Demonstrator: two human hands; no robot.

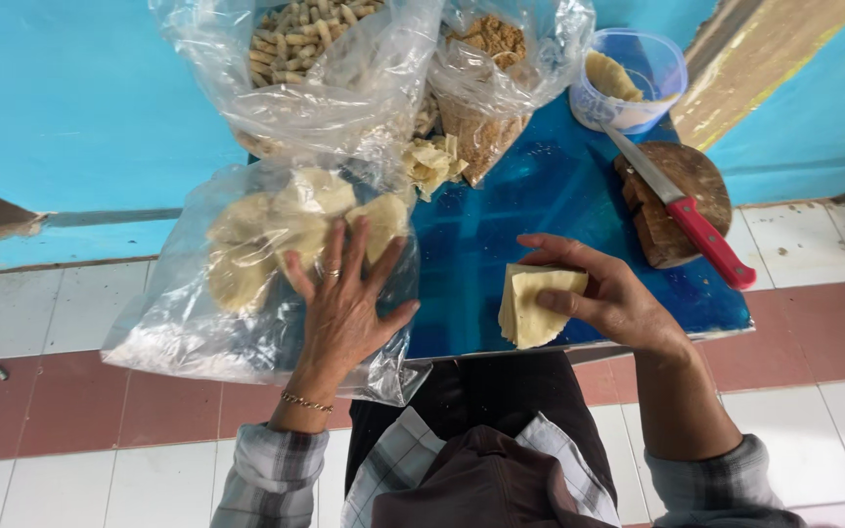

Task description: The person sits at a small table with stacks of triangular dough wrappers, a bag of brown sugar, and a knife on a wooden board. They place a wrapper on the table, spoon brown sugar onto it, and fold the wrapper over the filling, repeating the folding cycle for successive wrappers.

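Right hand (pixel 610 298): fingers (pixel 564 252) curled narrow around a stack of wrappers (pixel 532 308), pale yellow, thin, square-cut. Thumb lies across the top sheet, the other fingers arch over the far edge. The stack rests on the blue desk (pixel 501 235), near its front edge.

Left hand (pixel 342 305): fingers (pixel 376 269) spread wide and flat, pressing on a clear plastic bag (pixel 198 323), holding nothing. Under the film beneath the fingertips lie more pale dough rounds (pixel 246 244).

Beyond the left fingers: a second bag of small rolled pieces (pixel 295 39) and a bag of brown crumbly filling (pixel 489 39). A loose heap of wrapper scraps (pixel 432 161) sits between the bags. Beyond the right fingers: a red-handled knife (pixel 682 210) laid across a round wooden board (pixel 682 171), and a plastic tub (pixel 628 78).

Handling judgement: sheets look light, soft, limp, easily torn or creased, likely to cling together. Best taken by a free corner or edge, peeled singly, light pinch only. Bag film looks slippery.
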